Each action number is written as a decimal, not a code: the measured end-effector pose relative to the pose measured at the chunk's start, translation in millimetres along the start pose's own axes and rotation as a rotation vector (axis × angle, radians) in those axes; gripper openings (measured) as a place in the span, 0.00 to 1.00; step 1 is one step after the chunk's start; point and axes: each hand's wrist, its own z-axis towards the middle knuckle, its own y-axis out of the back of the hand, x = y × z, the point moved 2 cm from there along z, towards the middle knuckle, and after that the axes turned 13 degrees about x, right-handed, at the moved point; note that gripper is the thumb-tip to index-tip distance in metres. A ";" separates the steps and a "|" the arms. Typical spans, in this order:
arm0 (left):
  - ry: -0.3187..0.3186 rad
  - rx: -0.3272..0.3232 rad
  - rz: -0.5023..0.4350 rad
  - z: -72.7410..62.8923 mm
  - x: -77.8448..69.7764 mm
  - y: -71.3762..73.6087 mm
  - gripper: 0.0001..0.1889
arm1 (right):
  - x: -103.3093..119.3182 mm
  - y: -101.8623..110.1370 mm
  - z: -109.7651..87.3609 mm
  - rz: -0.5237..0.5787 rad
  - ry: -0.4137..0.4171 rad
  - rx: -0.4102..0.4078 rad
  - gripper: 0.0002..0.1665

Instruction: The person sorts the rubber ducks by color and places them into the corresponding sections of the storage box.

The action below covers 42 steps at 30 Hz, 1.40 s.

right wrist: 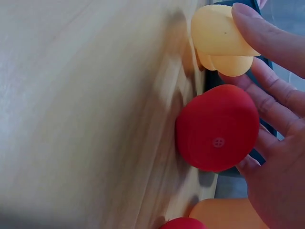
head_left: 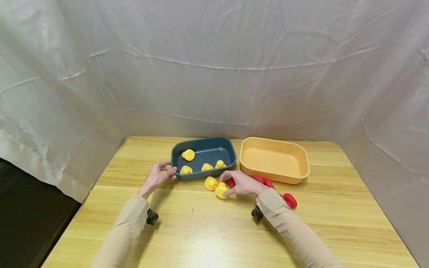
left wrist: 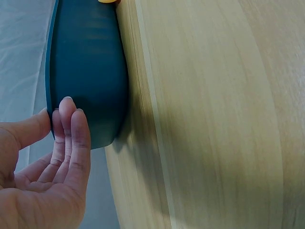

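Note:
My left hand (head_left: 157, 175) pinches the left end of a dark blue bin (head_left: 216, 149), thumb over the rim and fingers against the outer wall (left wrist: 90, 71). Several yellow rubber ducks lie inside, one of them a duck (head_left: 188, 155) near the left end. In front of the bin my right hand (head_left: 244, 183) holds a yellow rubber duck (right wrist: 221, 33) between thumb and fingers. Close to its left sits another rubber duck (head_left: 210, 183). Under the right palm is a rounded red object (right wrist: 218, 129) with a small round mark on its base.
To the right of the blue bin stands an orange-yellow bin (head_left: 273, 160) with nothing in it. More red objects (head_left: 289, 201) lie in front of it, partly behind my right forearm. A pale curtain (head_left: 214, 93) hangs behind the wooden table (head_left: 345, 216).

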 end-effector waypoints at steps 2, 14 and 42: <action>0.001 -0.003 -0.005 -0.6 -0.9 -0.5 0.31 | 1.3 1.0 -0.4 0.017 0.000 0.004 0.27; 0.004 -0.006 0.001 -1.2 -0.2 -0.5 0.30 | 7.9 8.8 0.1 0.069 0.047 -0.018 0.30; 0.003 0.000 0.008 -1.6 -0.1 0.1 0.31 | 18.5 44.0 23.2 0.186 0.039 -0.093 0.30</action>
